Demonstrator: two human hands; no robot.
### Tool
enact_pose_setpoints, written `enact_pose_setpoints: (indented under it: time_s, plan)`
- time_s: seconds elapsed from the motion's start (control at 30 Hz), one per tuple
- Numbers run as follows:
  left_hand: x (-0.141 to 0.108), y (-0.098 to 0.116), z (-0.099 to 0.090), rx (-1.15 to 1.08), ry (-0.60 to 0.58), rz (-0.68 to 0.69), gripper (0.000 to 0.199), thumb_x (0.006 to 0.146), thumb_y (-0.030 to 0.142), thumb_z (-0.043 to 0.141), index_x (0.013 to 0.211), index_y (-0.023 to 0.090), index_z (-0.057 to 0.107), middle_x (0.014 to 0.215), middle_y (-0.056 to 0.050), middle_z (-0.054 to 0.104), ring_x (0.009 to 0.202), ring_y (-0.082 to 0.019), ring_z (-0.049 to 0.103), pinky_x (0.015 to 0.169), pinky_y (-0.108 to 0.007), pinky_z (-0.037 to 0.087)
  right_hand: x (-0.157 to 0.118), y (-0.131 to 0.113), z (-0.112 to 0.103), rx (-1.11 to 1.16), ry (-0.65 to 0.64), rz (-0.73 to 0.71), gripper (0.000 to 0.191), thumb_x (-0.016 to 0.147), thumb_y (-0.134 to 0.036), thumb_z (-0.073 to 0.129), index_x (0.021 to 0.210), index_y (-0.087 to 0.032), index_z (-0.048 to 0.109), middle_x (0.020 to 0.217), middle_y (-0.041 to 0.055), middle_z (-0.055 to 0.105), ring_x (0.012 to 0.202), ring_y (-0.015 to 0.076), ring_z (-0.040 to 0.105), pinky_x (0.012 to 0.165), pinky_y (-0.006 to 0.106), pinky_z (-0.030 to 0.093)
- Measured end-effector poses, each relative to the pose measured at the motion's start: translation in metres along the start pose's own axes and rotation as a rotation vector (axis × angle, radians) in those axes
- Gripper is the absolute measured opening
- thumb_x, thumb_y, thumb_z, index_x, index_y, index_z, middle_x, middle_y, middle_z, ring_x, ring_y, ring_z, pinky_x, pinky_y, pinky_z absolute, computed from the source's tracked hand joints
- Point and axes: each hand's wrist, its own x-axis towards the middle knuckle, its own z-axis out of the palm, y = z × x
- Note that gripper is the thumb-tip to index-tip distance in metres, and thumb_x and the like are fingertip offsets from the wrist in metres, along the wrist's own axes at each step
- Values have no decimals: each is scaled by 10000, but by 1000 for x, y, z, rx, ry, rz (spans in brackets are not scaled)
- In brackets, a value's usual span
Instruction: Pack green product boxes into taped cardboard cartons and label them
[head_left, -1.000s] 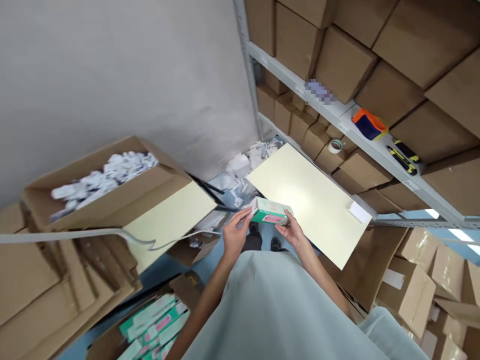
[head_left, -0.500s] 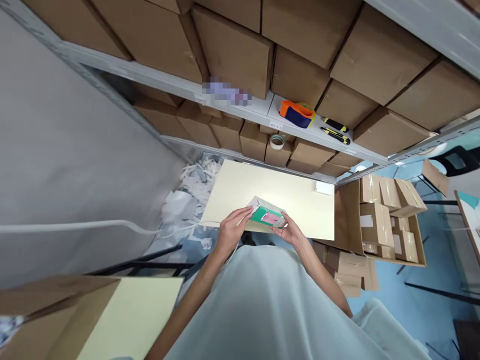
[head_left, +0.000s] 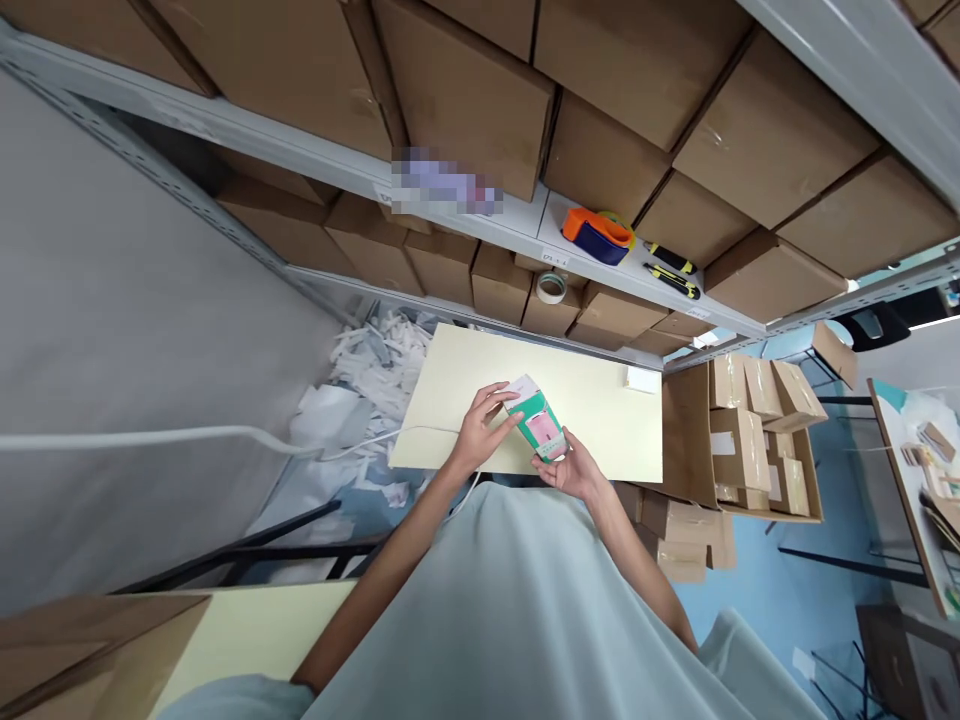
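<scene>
A small green and white box (head_left: 538,420) with a pink picture on its front is held tilted above the pale yellow tabletop (head_left: 607,430). My left hand (head_left: 484,425) grips its upper left side, fingers along the white end and the thumb on the green face. Around the lower right corner my right hand (head_left: 571,468) is closed, thumb at the edge and fingers below. Farther back at the table's right corner lies a small white box (head_left: 643,379). A white cable (head_left: 375,440) crosses the table's left edge towards my left hand.
Shelves above the table hold several cardboard boxes (head_left: 465,90), an orange and blue tape dispenser (head_left: 598,237), utility knives (head_left: 671,270) and a tape roll (head_left: 551,288). White paper scraps (head_left: 382,360) pile up at left. An open carton (head_left: 686,440) of smaller boxes stands at right.
The green and white box has turned more upright, with its front facing me more fully. My left hand has shifted its hold, and its thumb now lies on the front.
</scene>
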Motion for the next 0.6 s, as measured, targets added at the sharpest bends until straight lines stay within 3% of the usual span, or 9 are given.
enact_pose_setpoints:
  time_s: [0.07, 0.13, 0.23, 0.33, 0.4, 0.47, 0.6]
  plan:
    - [8, 6, 0, -16, 32, 2, 423, 752, 518, 935, 1068, 259, 825, 1387, -130, 626, 1386, -307, 617, 1065, -387, 628, 0, -7, -1, -133, -23, -15, 569, 1079, -678, 568, 1204, -134, 679, 987, 154, 795, 923, 271, 834, 752, 336, 673]
    - [16, 11, -1, -9, 56, 9, 425, 749, 515, 937, 1063, 251, 827, 1360, -125, 627, 1317, -290, 648, 1007, -360, 651, 0, -15, -3, -335, 15, -141, 568, 1011, -689, 686, 1196, -152, 695, 1068, 158, 796, 1000, 270, 815, 817, 335, 665]
    - [29, 13, 0, 58, 83, 45, 425, 783, 543, 896, 1069, 237, 822, 1319, -121, 643, 1249, -278, 675, 958, -370, 674, -1, -25, -3, -697, 196, -517, 675, 869, -624, 858, 1360, -211, 651, 1298, 138, 741, 1141, 260, 764, 916, 339, 641]
    - [42, 7, 3, 162, 116, 95, 415, 837, 550, 833, 1094, 225, 814, 1280, -122, 677, 1220, -282, 692, 925, -399, 688, -2, -28, 1, -1115, 313, -822, 1030, 740, -540, 949, 1615, -278, 473, 1480, 143, 633, 1187, 289, 733, 971, 414, 627]
    - [49, 2, 8, 213, 154, 114, 401, 861, 535, 807, 1106, 218, 809, 1253, -123, 707, 1175, -276, 714, 951, -423, 681, -3, -28, 5, -1372, 335, -960, 1106, 772, -496, 926, 1704, -293, 367, 1476, 147, 631, 1167, 310, 735, 970, 449, 623]
    - [53, -2, 14, 247, 193, 115, 393, 868, 525, 798, 1111, 217, 806, 1240, -123, 726, 1139, -270, 729, 986, -441, 668, -3, -26, 8, -1535, 355, -1053, 1062, 857, -443, 856, 1746, -274, 301, 1426, 157, 662, 1159, 333, 736, 950, 463, 625]
    - [53, -3, 27, 268, 256, 83, 454, 876, 539, 794, 1198, 220, 786, 1335, -141, 706, 1157, -274, 724, 950, -427, 669, -3, -25, 6, -1582, 324, -1145, 918, 920, -353, 743, 1740, -264, 341, 1347, 146, 700, 1050, 314, 756, 912, 459, 639]
